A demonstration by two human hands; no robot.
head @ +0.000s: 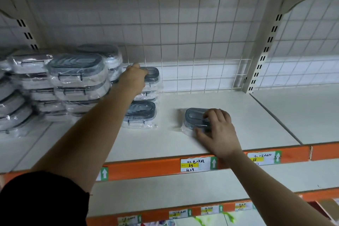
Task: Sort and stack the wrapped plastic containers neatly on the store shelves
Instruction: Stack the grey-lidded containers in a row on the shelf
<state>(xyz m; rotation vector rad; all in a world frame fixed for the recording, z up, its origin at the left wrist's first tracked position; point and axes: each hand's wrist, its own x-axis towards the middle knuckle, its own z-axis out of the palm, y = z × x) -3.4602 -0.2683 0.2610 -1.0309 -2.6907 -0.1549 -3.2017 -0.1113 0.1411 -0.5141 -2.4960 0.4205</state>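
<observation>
R fingers (211,115) curl over wrapped container (193,116); L fingers (136,67) atop rear stack (152,86).

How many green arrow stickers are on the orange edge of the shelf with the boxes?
3 green arrow stickers: one left, by the left forearm; one by the right wrist; one farthest right. Arms may hide more.

Large stacks (77,82): clear-wrapped oval containers with grey lids, piled several high at the left end of the shelf (247,115).
Back stack (153,88): smaller wrapped containers, lids up, near the rear grid.
Front container (141,113): single, flat, just before the Back stack.
Lone container (193,117): small, flat, apart to the right, gripped by the right hand (218,130).
</observation>
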